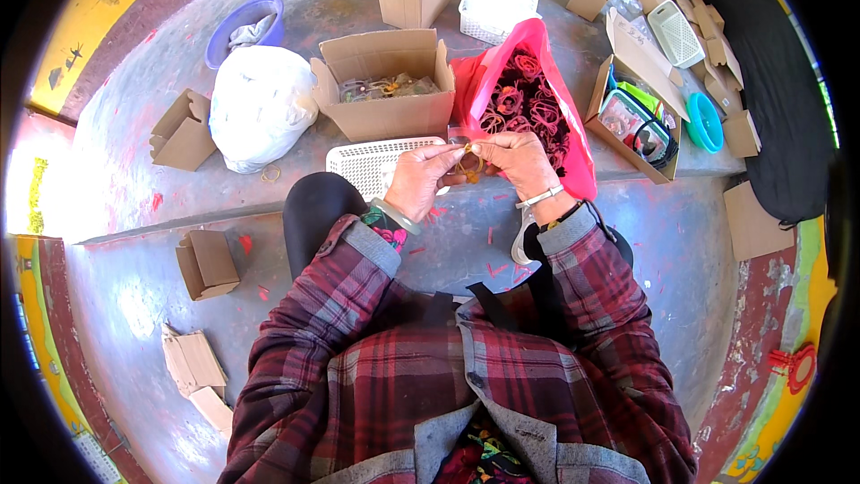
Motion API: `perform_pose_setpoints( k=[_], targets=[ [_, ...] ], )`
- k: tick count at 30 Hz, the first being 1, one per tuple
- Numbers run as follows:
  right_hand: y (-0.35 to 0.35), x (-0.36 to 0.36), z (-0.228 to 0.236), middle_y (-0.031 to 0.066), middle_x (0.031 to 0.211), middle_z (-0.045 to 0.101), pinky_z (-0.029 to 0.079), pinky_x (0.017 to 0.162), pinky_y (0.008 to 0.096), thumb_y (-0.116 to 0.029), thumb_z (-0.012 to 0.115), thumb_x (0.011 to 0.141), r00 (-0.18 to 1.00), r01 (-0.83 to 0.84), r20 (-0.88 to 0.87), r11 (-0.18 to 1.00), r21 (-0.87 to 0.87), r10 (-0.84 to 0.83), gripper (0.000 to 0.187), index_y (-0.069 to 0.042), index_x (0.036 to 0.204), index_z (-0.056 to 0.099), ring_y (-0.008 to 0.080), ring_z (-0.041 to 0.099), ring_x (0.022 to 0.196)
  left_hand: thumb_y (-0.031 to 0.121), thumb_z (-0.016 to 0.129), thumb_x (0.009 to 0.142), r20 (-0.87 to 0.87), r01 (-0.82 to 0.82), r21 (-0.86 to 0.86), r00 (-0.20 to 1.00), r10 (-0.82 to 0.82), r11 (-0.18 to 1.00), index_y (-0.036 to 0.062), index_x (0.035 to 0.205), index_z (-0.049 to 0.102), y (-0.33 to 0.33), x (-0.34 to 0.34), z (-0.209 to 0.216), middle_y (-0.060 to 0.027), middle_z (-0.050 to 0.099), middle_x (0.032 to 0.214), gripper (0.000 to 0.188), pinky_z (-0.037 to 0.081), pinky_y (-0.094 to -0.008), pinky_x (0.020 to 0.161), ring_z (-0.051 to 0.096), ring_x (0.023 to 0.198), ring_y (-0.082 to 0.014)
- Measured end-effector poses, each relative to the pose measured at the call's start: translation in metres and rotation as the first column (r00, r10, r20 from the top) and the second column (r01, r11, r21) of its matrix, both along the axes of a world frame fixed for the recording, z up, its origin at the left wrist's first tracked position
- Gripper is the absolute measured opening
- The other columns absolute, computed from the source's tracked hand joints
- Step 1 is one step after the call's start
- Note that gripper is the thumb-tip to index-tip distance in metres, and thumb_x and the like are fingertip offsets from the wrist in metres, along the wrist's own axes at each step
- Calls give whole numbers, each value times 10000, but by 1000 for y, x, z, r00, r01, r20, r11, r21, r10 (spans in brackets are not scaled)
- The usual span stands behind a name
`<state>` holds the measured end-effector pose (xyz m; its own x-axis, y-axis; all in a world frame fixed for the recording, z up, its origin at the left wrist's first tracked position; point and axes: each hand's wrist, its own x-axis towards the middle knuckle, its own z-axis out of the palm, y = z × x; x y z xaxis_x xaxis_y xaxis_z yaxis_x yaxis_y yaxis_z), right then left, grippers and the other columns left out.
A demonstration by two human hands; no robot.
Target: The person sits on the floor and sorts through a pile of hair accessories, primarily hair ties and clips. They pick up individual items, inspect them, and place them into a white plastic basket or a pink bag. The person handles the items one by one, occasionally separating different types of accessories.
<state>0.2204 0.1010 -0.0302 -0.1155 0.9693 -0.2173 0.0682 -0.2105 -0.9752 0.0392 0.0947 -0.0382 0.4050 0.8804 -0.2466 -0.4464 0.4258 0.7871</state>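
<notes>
Both my hands meet in front of my knees, fingers pinched on a thin yellow-brown cord loop [469,164]. My left hand [417,181] grips its left side, and my right hand [520,161] pinches it from the right near the top. Just beyond my left hand lies a white perforated plastic basket [354,164], partly hidden by that hand. Behind my right hand stands a bright pink bag [580,148], open and full of dark red coiled cord bundles [544,114]. An open cardboard box [385,116] beside the bag contains small clear-wrapped items and cords.
A stuffed white plastic bag [260,108] and a purple basin [276,18] are at the left. On the right, a cardboard box [647,161] of mixed things stands near a turquoise basket [705,125]. A step edge [179,227] crosses the floor; red scraps lie about.
</notes>
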Motion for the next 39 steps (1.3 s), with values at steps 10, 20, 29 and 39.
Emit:
perform_pose_setpoints(
  k=[10, 20, 29, 39],
  targets=[
    [-3, -9, 6, 2, 644, 600, 412, 523, 217, -152, 663, 786, 998, 56, -20, 997, 46, -56, 154, -3, 819, 680, 55, 485, 551, 112, 551, 876, 77, 1, -59, 997, 4, 998, -39, 1017, 572, 4, -2, -9, -130, 633, 939, 207, 539, -249, 706, 633, 872, -199],
    [-1, -8, 4, -23, 661, 582, 390, 554, 204, -140, 695, 755, 1000, 10, -19, 1000, 25, -9, 146, -5, 809, 676, 41, 476, 607, 78, 559, 862, 106, -20, -65, 994, 27, 998, -44, 949, 588, 7, -6, -17, -136, 636, 919, 152, 532, -258, 719, 633, 861, -205],
    [-3, -8, 6, -5, 686, 620, 399, 547, 199, -86, 689, 754, 987, 92, -139, 995, 36, -86, 88, -13, 803, 679, 49, 500, 591, 88, 556, 871, 158, -33, -64, 987, 43, 997, -31, 941, 589, 4, -4, -13, -122, 633, 916, 143, 544, -245, 680, 634, 836, -189],
    [-2, -6, 0, -1, 701, 626, 414, 567, 200, -82, 678, 762, 998, 25, -57, 999, 37, -23, 89, -4, 803, 669, 46, 518, 618, 122, 557, 877, 143, 39, -83, 989, -27, 996, -22, 1034, 577, 4, -2, -4, -100, 634, 926, 214, 531, -204, 608, 631, 793, -139]
  ],
)
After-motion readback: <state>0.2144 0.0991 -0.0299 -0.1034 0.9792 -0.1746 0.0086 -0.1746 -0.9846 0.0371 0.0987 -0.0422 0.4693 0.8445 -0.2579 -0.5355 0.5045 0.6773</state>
